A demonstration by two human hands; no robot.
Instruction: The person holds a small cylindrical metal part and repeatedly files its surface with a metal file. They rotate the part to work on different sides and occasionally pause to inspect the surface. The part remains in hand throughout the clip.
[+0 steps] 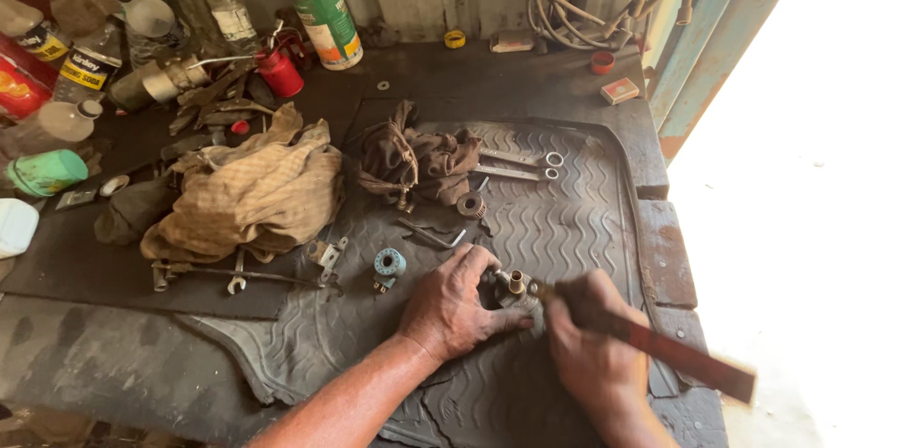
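Head view: my left hand (449, 305) presses down on a small metal fitting (516, 290) resting on the ribbed rubber mat (564, 213), fingers wrapped partly around it. My right hand (590, 345) is closed tight on a red-handled tool (672, 349), its tip at the fitting; it is blurred, possibly a file. A blue spool (389, 263) lies just left.
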